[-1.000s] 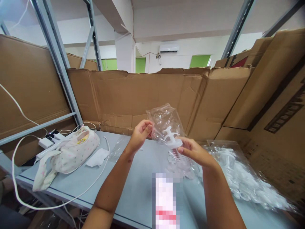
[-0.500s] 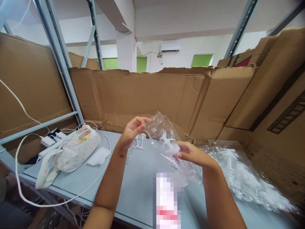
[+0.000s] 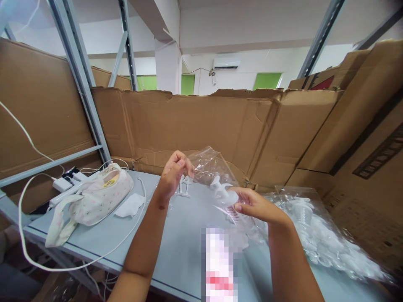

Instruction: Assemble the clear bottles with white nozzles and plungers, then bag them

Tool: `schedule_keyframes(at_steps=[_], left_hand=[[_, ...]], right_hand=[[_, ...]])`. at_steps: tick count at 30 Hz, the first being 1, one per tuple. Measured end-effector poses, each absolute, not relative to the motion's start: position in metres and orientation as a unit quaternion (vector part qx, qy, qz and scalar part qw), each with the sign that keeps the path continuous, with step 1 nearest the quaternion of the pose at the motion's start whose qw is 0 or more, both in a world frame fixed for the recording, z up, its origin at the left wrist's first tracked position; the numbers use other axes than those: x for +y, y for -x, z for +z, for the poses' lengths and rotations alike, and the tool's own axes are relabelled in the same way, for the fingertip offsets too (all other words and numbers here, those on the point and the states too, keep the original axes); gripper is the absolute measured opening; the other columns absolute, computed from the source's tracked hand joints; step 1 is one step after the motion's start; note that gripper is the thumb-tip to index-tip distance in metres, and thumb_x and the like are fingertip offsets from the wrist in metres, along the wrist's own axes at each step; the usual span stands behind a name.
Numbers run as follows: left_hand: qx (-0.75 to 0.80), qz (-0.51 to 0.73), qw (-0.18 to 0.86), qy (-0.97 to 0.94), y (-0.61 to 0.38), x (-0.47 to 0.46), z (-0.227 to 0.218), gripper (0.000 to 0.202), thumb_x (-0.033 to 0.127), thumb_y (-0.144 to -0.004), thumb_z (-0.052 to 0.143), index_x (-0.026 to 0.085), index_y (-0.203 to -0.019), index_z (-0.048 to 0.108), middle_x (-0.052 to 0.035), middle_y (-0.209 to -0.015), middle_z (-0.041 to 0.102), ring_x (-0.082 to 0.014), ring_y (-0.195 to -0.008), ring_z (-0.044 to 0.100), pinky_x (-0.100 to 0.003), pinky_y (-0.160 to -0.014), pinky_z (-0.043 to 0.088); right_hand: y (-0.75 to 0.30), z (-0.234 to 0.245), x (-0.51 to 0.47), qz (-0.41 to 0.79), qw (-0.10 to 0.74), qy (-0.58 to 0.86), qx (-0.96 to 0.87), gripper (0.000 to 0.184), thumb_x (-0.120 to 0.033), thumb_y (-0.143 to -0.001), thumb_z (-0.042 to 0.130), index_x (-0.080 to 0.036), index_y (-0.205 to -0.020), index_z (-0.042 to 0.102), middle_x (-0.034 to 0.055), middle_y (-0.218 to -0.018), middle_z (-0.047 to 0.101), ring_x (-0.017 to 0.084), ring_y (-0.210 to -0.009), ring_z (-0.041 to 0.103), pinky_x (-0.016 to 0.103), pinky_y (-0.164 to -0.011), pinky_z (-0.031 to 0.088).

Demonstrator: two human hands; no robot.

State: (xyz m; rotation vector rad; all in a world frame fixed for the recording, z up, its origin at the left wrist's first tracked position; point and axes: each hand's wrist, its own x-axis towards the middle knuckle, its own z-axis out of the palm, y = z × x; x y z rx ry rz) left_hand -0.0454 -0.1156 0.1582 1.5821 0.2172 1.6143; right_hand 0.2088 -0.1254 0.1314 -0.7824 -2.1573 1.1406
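A clear plastic bag [image 3: 209, 165] stands up between my hands, its upper part spread toward the back. My left hand [image 3: 176, 172] is at the bag's upper left edge, with fingers curled in a pinch. My right hand [image 3: 256, 205] grips the bag's right side around white plastic pieces [image 3: 223, 193] with round flanged ends. I cannot tell whether its fingers are inside or outside the film. Behind my left hand, similar small white pieces [image 3: 184, 188] lie on the grey table [image 3: 185, 235]. A pixelated patch hides part of the near table.
On the right lies a large clear bag full of white plastic parts [image 3: 327, 235]. A patterned cloth pouch [image 3: 100, 195], a crumpled white tissue [image 3: 129, 205], a power strip [image 3: 71, 188] and a looping white cable [image 3: 103, 253] occupy the left. Cardboard [image 3: 195, 126] walls the back.
My left hand has drawn slightly left and its fingers have curled down more. My right hand stays nearly in place with the bag and white pieces.
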Motion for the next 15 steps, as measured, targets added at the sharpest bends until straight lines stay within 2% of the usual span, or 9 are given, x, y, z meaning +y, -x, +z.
schedule_keyframes(at_steps=[4, 7, 9, 11, 13, 15], left_hand=[[0.121, 0.712, 0.331, -0.607, 0.045, -0.104, 0.154, 0.015, 0.034, -0.087, 0.055, 0.02, -0.088, 0.05, -0.0023, -0.087, 0.061, -0.0156, -0.086, 0.058, -0.032, -0.087, 0.042], [0.195, 0.701, 0.303, -0.615, 0.038, -0.09, 0.145, 0.017, 0.035, -0.087, 0.055, 0.019, -0.093, 0.052, -0.0029, -0.091, 0.06, -0.0149, -0.084, 0.058, -0.031, -0.085, 0.043], [0.265, 0.629, 0.319, -0.658, 0.027, -0.08, 0.134, 0.016, 0.034, -0.087, 0.053, 0.019, -0.092, 0.053, -0.0024, -0.086, 0.061, -0.0144, -0.08, 0.057, -0.028, -0.079, 0.044], [0.315, 0.5, 0.32, -0.74, 0.01, -0.073, 0.118, 0.015, 0.031, -0.086, 0.051, 0.018, -0.093, 0.055, -0.0032, -0.087, 0.062, -0.0159, -0.08, 0.057, -0.027, -0.074, 0.043], [0.304, 0.331, 0.287, -0.846, -0.01, -0.07, 0.097, 0.017, 0.028, -0.086, 0.048, 0.018, -0.095, 0.059, -0.0054, -0.094, 0.064, -0.0189, -0.084, 0.057, -0.029, -0.073, 0.043], [0.272, 0.256, 0.292, -0.881, -0.03, -0.07, 0.074, 0.01, 0.023, -0.077, 0.059, 0.018, -0.085, 0.063, -0.0048, -0.086, 0.065, -0.0209, -0.079, 0.058, -0.031, -0.072, 0.043]], right_hand=[[-0.217, 0.135, -0.127, 0.407, 0.366, 0.314, -0.776, 0.05, -0.063, -0.068, 0.067, -0.018, -0.089, 0.063, 0.0063, -0.083, 0.064, 0.021, -0.075, 0.061, 0.031, -0.067, 0.048], [-0.228, 0.135, -0.128, 0.365, 0.47, 0.348, -0.724, 0.057, -0.067, -0.062, 0.069, -0.02, -0.095, 0.064, 0.0088, -0.089, 0.068, 0.027, -0.083, 0.064, 0.035, -0.071, 0.05], [-0.236, 0.135, -0.129, 0.339, 0.525, 0.365, -0.69, 0.056, -0.066, -0.063, 0.069, -0.022, -0.097, 0.064, 0.0097, -0.093, 0.069, 0.03, -0.088, 0.065, 0.038, -0.074, 0.051], [-0.241, 0.135, -0.131, 0.328, 0.551, 0.37, -0.672, 0.054, -0.066, -0.064, 0.067, -0.023, -0.097, 0.064, 0.0103, -0.096, 0.07, 0.033, -0.092, 0.064, 0.041, -0.078, 0.051], [-0.243, 0.135, -0.134, 0.326, 0.557, 0.366, -0.671, 0.055, -0.067, -0.065, 0.065, -0.023, -0.097, 0.065, 0.0109, -0.098, 0.069, 0.034, -0.094, 0.064, 0.044, -0.081, 0.05], [-0.244, 0.137, -0.138, 0.321, 0.559, 0.362, -0.673, 0.056, -0.068, -0.064, 0.066, -0.023, -0.098, 0.064, 0.011, -0.099, 0.069, 0.034, -0.095, 0.064, 0.044, -0.082, 0.05]])
